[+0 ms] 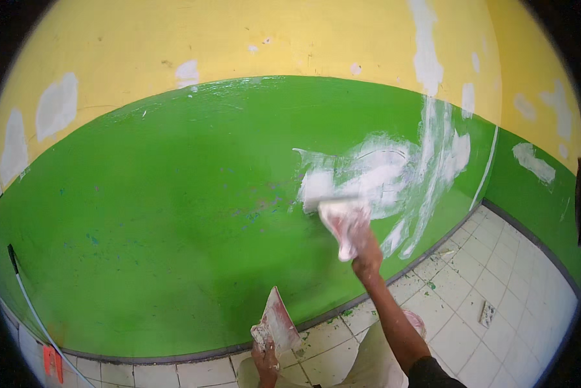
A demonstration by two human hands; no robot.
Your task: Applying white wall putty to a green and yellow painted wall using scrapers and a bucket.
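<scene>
My right hand [368, 258] is closed round a putty knife [344, 216] smeared with white filler. Its wide edge meets the green wall [193, 220] at the left end of a rough white filler patch [390, 171]. Blur softens the fingers and the blade a little. Low in the middle, my left hand [266, 365] grips a second putty knife [281, 323], its blade tilted up and coated with whitish-pink filler. That blade is held near the foot of the wall, apart from the first one.
White patches mark the yellow upper wall [239, 32]. A pale pole [35, 309] with a dark tip leans at the left near an orange-red object [52, 363]. Green flakes and a small speckled block [487, 314] lie on the tiled floor [458, 326].
</scene>
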